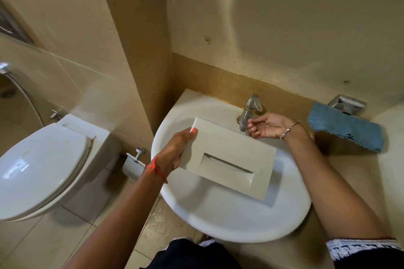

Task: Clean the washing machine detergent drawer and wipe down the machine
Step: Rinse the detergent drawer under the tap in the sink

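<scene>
Detergent drawer [231, 155] held over the washbasin [218, 225] for rinsing. The left hand [175, 150] grips the drawer by the end nearest it, thumb on top and fingers curled beneath. The pale front panel and its recessed pull [227, 168] face up, while the far end reaches out towards the right hand [266, 126]. Held this way, the drawer hangs inside the bowl, so any run-off would fall into the basin and not onto the floor. The compartments are hidden under the panel. The right hand is cupped, palm up, fingers loosely curled, with its fingertips [251, 125] at the mouth of the tap [249, 111]. Whether they pinch the spout or only touch it cannot be told, and no stream of water is visible. The likely purpose is to start or test the flow before the drawer goes beneath it. A blue cloth [347, 131] lies on the tabletop [391, 159] just beyond the right wrist, within easy reach, probably for the wiping stage. The washing machine itself is out of view.
</scene>
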